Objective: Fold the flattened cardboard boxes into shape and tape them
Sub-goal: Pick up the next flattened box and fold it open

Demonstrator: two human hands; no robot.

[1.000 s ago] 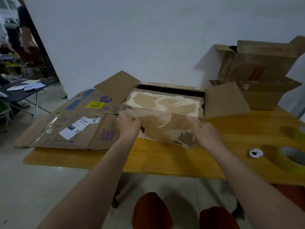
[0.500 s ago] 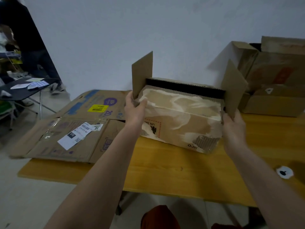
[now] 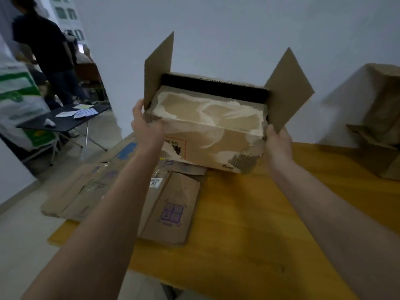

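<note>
A worn brown cardboard box (image 3: pixel 214 146) with torn, pale patches is held up above the yellow table (image 3: pixel 249 224), tilted toward me. Its two side flaps stand upright and the near long flap is folded in over the opening. My left hand (image 3: pixel 146 126) grips the box's left end at the base of the left flap. My right hand (image 3: pixel 278 144) grips the right end under the right flap. A dark gap shows along the far edge of the opening. Flattened cardboard boxes (image 3: pixel 129 191) lie on the table's left part, below the held box.
Another brown box (image 3: pixel 381 118) stands at the right end of the table, blurred. A person in dark clothes (image 3: pixel 49 50) stands at the far left behind a small black folding table (image 3: pixel 65 120) with papers. A white wall lies behind the table.
Both hands have lifted the box off the table and raised its side flaps upright. The view has swung left, so the tape rolls have left the frame.
</note>
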